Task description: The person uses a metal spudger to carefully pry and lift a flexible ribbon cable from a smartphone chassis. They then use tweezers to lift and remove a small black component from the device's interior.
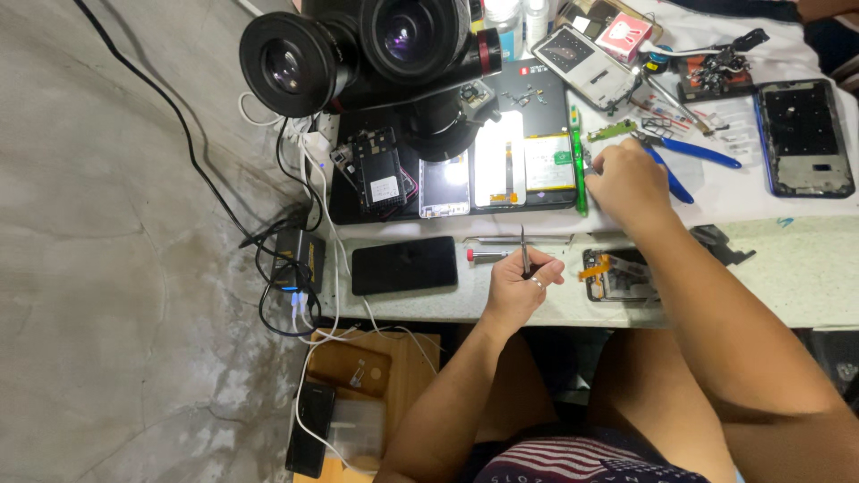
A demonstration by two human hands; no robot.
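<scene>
in the head view, the left hand (519, 284) pinched slim metal tweezers (524, 250) upright, fingers pressed together around them, above the pale table edge (787, 286). the right hand (629, 183) rested curled by a green tool (579, 165); what its fingers pinched, if anything, could not be told. the black mat (353, 210) held glossy flat phone parts (501, 161). an opened phone (617, 275) lay between the arms.

a pale workbench (805, 277) carried a black mat (358, 207) under the microscope (376, 45), a white cloth (743, 192) with blue-handled pliers (693, 152), a dark phone (403, 265) lying face down near the front edge, and an opened phone frame (617, 275) beside it.
</scene>
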